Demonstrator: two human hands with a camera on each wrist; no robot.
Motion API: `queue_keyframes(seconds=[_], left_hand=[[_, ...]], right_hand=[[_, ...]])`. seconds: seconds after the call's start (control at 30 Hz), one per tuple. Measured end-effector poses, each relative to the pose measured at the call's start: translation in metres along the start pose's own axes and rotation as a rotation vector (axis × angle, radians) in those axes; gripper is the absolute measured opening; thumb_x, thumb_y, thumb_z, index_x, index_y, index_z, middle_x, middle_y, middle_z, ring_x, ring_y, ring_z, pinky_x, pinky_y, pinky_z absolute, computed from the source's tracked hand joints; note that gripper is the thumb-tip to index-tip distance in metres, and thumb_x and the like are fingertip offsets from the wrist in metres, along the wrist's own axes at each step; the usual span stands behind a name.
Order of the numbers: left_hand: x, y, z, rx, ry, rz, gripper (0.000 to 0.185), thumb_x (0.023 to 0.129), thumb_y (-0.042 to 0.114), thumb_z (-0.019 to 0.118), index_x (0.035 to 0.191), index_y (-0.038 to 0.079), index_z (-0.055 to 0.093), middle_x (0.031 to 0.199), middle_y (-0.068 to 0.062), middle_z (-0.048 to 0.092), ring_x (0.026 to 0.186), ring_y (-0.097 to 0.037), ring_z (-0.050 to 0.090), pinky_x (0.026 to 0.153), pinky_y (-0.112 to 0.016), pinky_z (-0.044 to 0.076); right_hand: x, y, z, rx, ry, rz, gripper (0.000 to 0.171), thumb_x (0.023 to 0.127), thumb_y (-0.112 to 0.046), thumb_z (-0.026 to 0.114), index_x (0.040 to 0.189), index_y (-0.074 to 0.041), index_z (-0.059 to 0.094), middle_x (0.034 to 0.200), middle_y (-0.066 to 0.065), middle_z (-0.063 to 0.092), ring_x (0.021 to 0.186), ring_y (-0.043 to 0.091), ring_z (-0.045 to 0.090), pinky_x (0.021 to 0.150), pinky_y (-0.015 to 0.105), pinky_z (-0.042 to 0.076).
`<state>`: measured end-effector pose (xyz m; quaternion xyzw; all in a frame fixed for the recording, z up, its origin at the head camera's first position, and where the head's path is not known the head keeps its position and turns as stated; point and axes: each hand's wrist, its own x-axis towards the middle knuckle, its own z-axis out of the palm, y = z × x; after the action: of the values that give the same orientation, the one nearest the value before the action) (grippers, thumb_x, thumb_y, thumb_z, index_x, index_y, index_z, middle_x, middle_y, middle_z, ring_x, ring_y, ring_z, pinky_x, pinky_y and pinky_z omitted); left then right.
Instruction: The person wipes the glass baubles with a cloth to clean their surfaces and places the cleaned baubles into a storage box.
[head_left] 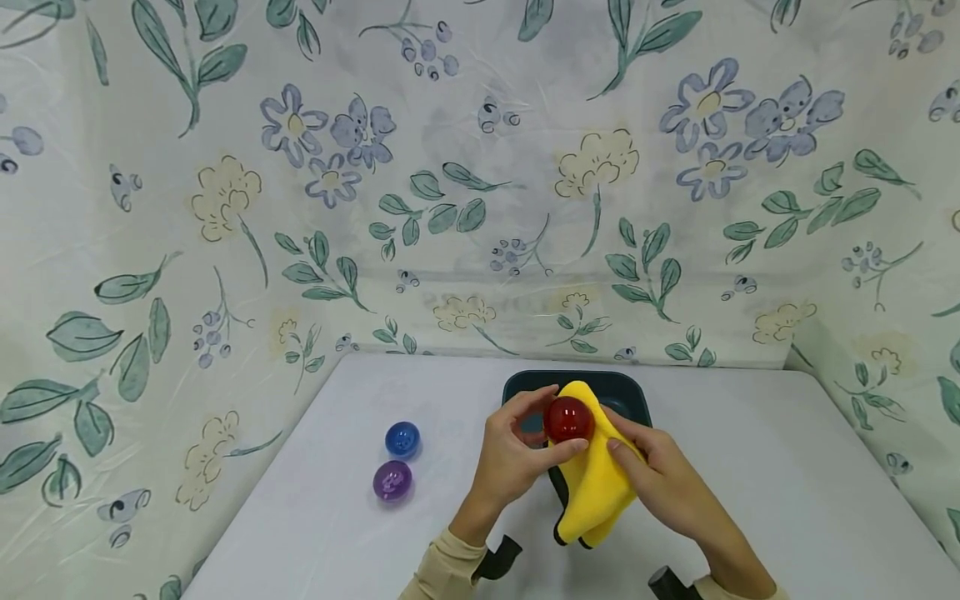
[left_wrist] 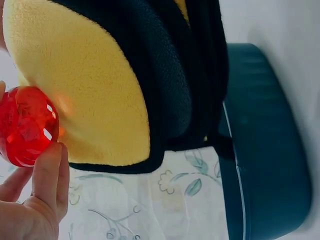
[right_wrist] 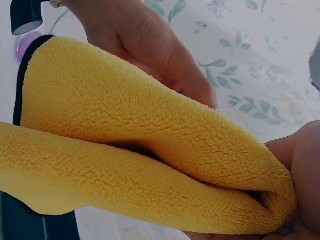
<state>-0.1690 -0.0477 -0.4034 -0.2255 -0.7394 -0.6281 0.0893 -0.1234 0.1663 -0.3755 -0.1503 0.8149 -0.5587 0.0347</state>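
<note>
We hold a clear red plastic ball (head_left: 567,418) against a folded yellow fleece cloth with black trim (head_left: 596,483), both lifted above the pale worktop (head_left: 787,483).

Our left hand (head_left: 513,454) has its fingers and thumb curled round the red ball, which sits at the fingertips, touching the upper part of the cloth. Our right hand (head_left: 663,479) grips the cloth from the other side, thumb laid across its folds. Just beyond our hands a dark teal plastic tray (head_left: 630,392) rests on the worktop, partly hidden by the cloth. Off to the left of our left hand, a clear blue plastic ball (head_left: 402,439) and a clear purple plastic ball (head_left: 393,481) lie close together. Sheets of cream fabric printed with flowers and leaves (head_left: 480,183) hang behind and to both sides of the worktop.
</note>
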Motion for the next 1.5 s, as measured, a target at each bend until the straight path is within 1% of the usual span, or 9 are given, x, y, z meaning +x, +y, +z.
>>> queue_keyframes(seconds=[0.2, 0.47, 0.63, 0.87, 0.93, 1.1, 1.2, 1.33, 1.5], left_hand=[[0.001, -0.001, -0.001, 0.004, 0.008, -0.02, 0.061, 0.081, 0.032, 0.09, 0.136, 0.014, 0.067, 0.124, -0.001, 0.068, 0.113, -0.018, 0.067, 0.084, -0.028, 0.064], [0.003, -0.002, -0.003, 0.023, 0.016, -0.057, 0.059, 0.081, 0.033, 0.09, 0.131, 0.009, 0.07, 0.12, -0.002, 0.07, 0.108, -0.018, 0.068, 0.093, -0.026, 0.062], [0.003, -0.003, -0.004, 0.051, 0.012, -0.087, 0.059, 0.079, 0.035, 0.091, 0.129, 0.011, 0.072, 0.121, 0.0, 0.073, 0.108, -0.018, 0.068, 0.093, -0.026, 0.061], [0.003, -0.004, -0.002, 0.063, -0.019, -0.103, 0.066, 0.077, 0.036, 0.092, 0.134, 0.011, 0.069, 0.127, -0.004, 0.073, 0.108, -0.027, 0.069, 0.092, -0.025, 0.061], [0.003, -0.005, -0.001, 0.071, -0.03, -0.103, 0.066, 0.078, 0.035, 0.092, 0.134, 0.01, 0.068, 0.128, -0.004, 0.072, 0.111, -0.024, 0.068, 0.093, -0.025, 0.061], [0.003, -0.005, 0.002, 0.079, -0.053, -0.073, 0.059, 0.079, 0.026, 0.092, 0.131, 0.009, 0.071, 0.127, -0.004, 0.072, 0.114, -0.02, 0.069, 0.092, -0.021, 0.06], [0.001, -0.004, 0.004, 0.102, -0.067, -0.043, 0.055, 0.079, 0.024, 0.092, 0.128, 0.009, 0.072, 0.126, -0.004, 0.073, 0.113, -0.02, 0.07, 0.09, -0.02, 0.06], [-0.001, -0.004, 0.007, 0.133, -0.097, 0.003, 0.054, 0.079, 0.024, 0.092, 0.127, 0.01, 0.072, 0.125, -0.003, 0.074, 0.109, -0.018, 0.071, 0.088, -0.02, 0.06], [-0.003, -0.002, 0.01, 0.142, -0.134, 0.047, 0.054, 0.08, 0.025, 0.091, 0.129, 0.011, 0.071, 0.124, -0.002, 0.074, 0.108, -0.016, 0.071, 0.088, -0.021, 0.061]], right_hand=[[-0.004, -0.005, 0.0, -0.018, 0.01, -0.001, 0.051, 0.109, -0.017, 0.049, 0.156, 0.004, 0.039, 0.114, 0.016, 0.069, 0.081, 0.016, 0.064, 0.076, 0.022, 0.06], [-0.008, -0.013, 0.003, -0.057, 0.038, 0.0, 0.05, 0.109, -0.016, 0.049, 0.155, 0.002, 0.041, 0.115, 0.016, 0.069, 0.079, 0.014, 0.063, 0.073, 0.021, 0.06], [-0.012, -0.015, 0.004, -0.105, 0.082, -0.04, 0.049, 0.109, -0.014, 0.05, 0.155, -0.001, 0.043, 0.117, 0.015, 0.07, 0.078, 0.011, 0.061, 0.071, 0.022, 0.059], [-0.016, -0.016, 0.009, -0.174, 0.152, -0.112, 0.047, 0.107, -0.01, 0.052, 0.153, -0.004, 0.048, 0.129, 0.019, 0.07, 0.078, 0.009, 0.062, 0.07, 0.022, 0.06], [-0.016, -0.016, 0.009, -0.192, 0.167, -0.138, 0.046, 0.107, -0.008, 0.052, 0.153, -0.005, 0.049, 0.129, 0.019, 0.07, 0.077, 0.008, 0.062, 0.069, 0.022, 0.059], [-0.015, -0.015, 0.01, -0.218, 0.19, -0.19, 0.046, 0.106, -0.005, 0.051, 0.153, -0.005, 0.049, 0.124, 0.019, 0.071, 0.073, 0.007, 0.06, 0.063, 0.022, 0.057], [-0.013, -0.012, 0.01, -0.245, 0.2, -0.221, 0.046, 0.106, -0.004, 0.051, 0.152, -0.005, 0.05, 0.124, 0.018, 0.071, 0.076, 0.007, 0.061, 0.065, 0.02, 0.058], [-0.01, -0.009, 0.01, -0.288, 0.213, -0.248, 0.046, 0.105, -0.002, 0.051, 0.151, -0.004, 0.051, 0.129, 0.019, 0.071, 0.081, 0.007, 0.064, 0.074, 0.017, 0.06], [-0.009, -0.006, 0.007, -0.284, 0.206, -0.257, 0.046, 0.105, -0.001, 0.052, 0.15, -0.004, 0.052, 0.128, 0.02, 0.072, 0.082, 0.006, 0.066, 0.075, 0.02, 0.062]])
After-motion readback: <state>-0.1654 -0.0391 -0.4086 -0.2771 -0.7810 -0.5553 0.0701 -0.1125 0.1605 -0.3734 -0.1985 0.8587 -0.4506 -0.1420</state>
